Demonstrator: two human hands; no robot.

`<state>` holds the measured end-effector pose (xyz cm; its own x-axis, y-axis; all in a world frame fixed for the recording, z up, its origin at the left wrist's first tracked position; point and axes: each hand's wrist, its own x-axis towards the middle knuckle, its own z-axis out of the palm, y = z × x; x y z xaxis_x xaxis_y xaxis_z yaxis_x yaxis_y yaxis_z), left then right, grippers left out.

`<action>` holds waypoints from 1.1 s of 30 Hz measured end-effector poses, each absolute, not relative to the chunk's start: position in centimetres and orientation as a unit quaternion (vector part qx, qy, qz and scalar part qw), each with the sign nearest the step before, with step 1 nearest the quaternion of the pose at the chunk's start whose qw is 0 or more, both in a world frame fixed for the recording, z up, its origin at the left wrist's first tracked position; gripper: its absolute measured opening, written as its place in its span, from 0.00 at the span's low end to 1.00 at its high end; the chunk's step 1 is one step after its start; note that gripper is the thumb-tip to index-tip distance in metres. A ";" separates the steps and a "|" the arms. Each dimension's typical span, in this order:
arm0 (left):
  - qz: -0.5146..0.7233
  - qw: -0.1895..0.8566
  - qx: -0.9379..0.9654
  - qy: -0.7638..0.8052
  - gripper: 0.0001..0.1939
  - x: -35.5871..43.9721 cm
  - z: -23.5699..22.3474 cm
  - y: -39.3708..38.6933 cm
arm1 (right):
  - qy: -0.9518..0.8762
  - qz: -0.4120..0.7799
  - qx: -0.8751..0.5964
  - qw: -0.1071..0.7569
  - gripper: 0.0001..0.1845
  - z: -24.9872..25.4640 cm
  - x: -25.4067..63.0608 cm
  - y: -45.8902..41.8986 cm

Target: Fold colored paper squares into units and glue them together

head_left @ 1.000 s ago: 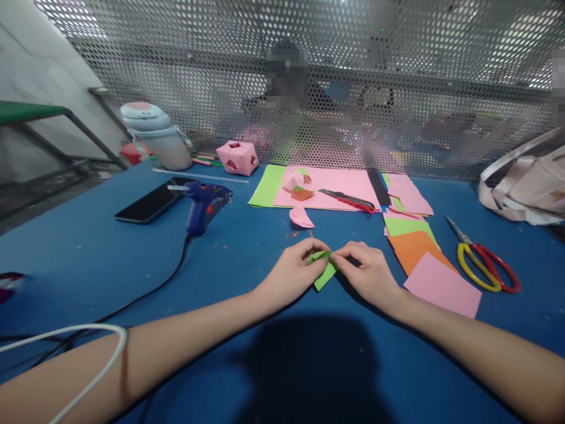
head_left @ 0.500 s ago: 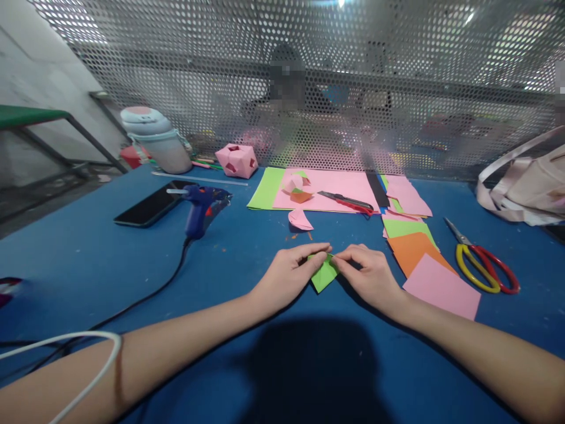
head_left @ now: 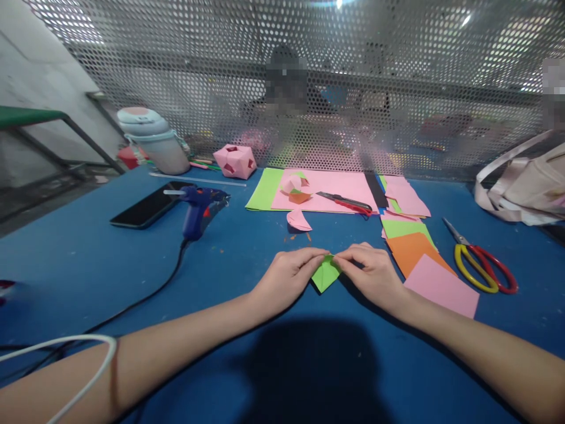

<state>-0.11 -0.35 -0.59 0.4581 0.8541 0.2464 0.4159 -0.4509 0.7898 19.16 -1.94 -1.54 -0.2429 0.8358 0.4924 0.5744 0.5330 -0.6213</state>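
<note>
A small folded piece of green paper is held between both hands, its pointed corner toward me. My left hand pinches its left edge between thumb and fingers. On the opposite edge, my right hand grips the paper the same way, fingertips close to those of the left. Just beyond the hands lies a curved, folded pink paper piece with tiny orange scraps. Square sheets in pink, orange and green overlap to the right of my right hand.
A blue glue gun rests by a black phone at left, its cord running toward me. Scissors lie at right. A utility knife sits on pink sheets. A bottle and pink paper shape stand before a perforated metal screen.
The left fingers have come down from over the paper's top to pinch its edge, and more of the green shows. The right hand keeps its grip. The view has shifted slightly.
</note>
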 end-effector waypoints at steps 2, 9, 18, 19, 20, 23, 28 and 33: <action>0.326 0.344 0.781 0.407 0.13 -0.1 -0.5 -0.4 | -0.777 0.155 -0.452 0.409 0.07 -1.5 19.2 -1.9; 0.363 0.371 0.720 0.460 0.10 0.2 -0.1 -0.3 | -0.760 0.175 -0.474 0.409 0.06 -1.6 19.0 -1.9; 0.371 0.489 0.655 0.440 0.06 0.7 -0.8 -0.2 | -0.767 0.167 -0.460 0.414 0.06 -1.9 18.8 -1.9; 0.375 0.491 0.653 0.437 0.07 0.7 -0.9 -0.2 | -0.767 0.164 -0.463 0.413 0.07 -1.9 18.8 -2.0; 0.374 0.491 0.657 0.434 0.07 0.7 -0.9 -0.1 | -0.766 0.163 -0.466 0.412 0.08 -1.9 18.7 -2.0; 0.360 0.455 0.685 0.441 0.08 0.6 -1.0 -0.1 | -0.766 0.168 -0.471 0.403 0.10 -1.8 18.5 -2.2; 0.342 0.400 0.738 0.422 0.07 0.5 -0.4 -0.4 | -0.756 0.228 -0.467 0.398 0.07 -1.7 18.5 -2.1; 0.435 0.275 0.757 0.402 0.10 -0.5 1.5 1.4 | -0.650 0.315 -0.509 0.467 0.07 -1.6 19.1 -1.2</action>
<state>-0.52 1.36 1.54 0.2977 0.8482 0.4381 0.3701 -0.5256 0.7660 19.14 -1.24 -1.62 -0.0449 0.9571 0.2861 0.3684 0.2821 -0.8858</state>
